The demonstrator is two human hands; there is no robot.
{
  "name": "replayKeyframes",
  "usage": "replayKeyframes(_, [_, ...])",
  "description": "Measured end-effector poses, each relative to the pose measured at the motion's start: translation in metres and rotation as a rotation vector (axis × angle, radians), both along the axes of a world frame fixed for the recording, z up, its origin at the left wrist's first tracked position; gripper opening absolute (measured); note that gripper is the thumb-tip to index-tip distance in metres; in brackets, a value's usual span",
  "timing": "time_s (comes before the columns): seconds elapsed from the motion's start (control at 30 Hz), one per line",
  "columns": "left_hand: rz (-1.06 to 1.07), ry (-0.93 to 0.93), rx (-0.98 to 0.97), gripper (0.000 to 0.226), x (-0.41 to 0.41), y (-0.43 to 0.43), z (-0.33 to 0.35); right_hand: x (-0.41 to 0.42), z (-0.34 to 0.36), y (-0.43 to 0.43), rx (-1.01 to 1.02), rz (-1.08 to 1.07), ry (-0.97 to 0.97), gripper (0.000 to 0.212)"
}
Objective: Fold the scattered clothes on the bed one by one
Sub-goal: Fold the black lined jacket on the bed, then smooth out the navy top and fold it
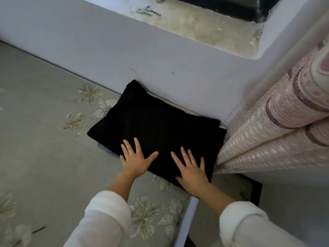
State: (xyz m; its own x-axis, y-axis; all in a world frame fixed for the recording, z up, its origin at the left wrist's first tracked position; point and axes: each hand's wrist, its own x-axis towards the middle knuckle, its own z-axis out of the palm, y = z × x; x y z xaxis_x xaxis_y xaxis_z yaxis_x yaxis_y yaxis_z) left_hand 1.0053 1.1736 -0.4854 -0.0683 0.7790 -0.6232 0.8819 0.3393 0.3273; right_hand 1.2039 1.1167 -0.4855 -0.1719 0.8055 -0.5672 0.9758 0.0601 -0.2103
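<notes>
Folded black garment at far right corner of bed, against wall, beside curtain. Left hand and right hand flat on it, fingers spread, gripping nothing

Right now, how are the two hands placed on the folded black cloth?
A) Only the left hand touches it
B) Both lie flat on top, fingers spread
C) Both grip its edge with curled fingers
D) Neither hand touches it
B: the left hand and the right hand both lie flat on the folded black cloth, with the fingers straight and spread.
</notes>
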Motion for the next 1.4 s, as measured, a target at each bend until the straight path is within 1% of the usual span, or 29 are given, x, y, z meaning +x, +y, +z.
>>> replayKeyframes(0.1, [-0.052,0.006,-0.001,0.097,-0.003,-0.002,0.009,-0.002,-0.003,0.001,0.032,0.048,-0.145,0.094])
replayKeyframes(0.17, [-0.063,-0.010,-0.012,0.088,-0.007,-0.014,0.017,-0.006,0.003,-0.002,0.024,0.047,-0.172,0.099])
replayKeyframes(0.23, [-0.055,-0.055,-0.014,0.083,-0.010,-0.029,0.023,-0.008,0.013,-0.003,-0.018,0.003,-0.140,0.097])
replayKeyframes(0.3, [-0.025,-0.088,0.042,0.078,-0.016,-0.052,0.035,-0.012,0.028,-0.005,-0.014,-0.005,-0.097,0.089])
replayKeyframes(0.4, [0.049,-0.083,0.136,0.074,-0.023,-0.092,0.054,-0.024,0.052,-0.015,0.092,0.055,-0.039,0.078])
replayKeyframes(0.57, [0.218,-0.063,0.154,0.068,-0.041,-0.172,0.085,-0.066,0.084,-0.064,0.161,0.209,0.023,0.069])
replayKeyframes(0.7, [0.378,-0.024,0.160,0.062,-0.066,-0.257,0.106,-0.116,0.103,-0.123,0.135,0.395,0.032,0.064])
replayKeyframes(0.83, [0.584,0.020,0.174,0.056,-0.103,-0.359,0.125,-0.170,0.114,-0.190,0.091,0.561,0.119,0.066])
replayKeyframes(1.03, [0.833,0.119,0.192,0.052,-0.149,-0.522,0.139,-0.239,0.141,-0.320,0.082,0.817,0.201,0.059])
replayKeyframes(1.23, [1.064,0.193,0.282,0.051,-0.170,-0.668,0.162,-0.299,0.160,-0.449,0.054,1.069,0.273,0.062])
replayKeyframes(1.4, [1.313,0.271,0.344,0.051,-0.191,-0.791,0.186,-0.360,0.178,-0.554,0.079,1.355,0.304,0.065])
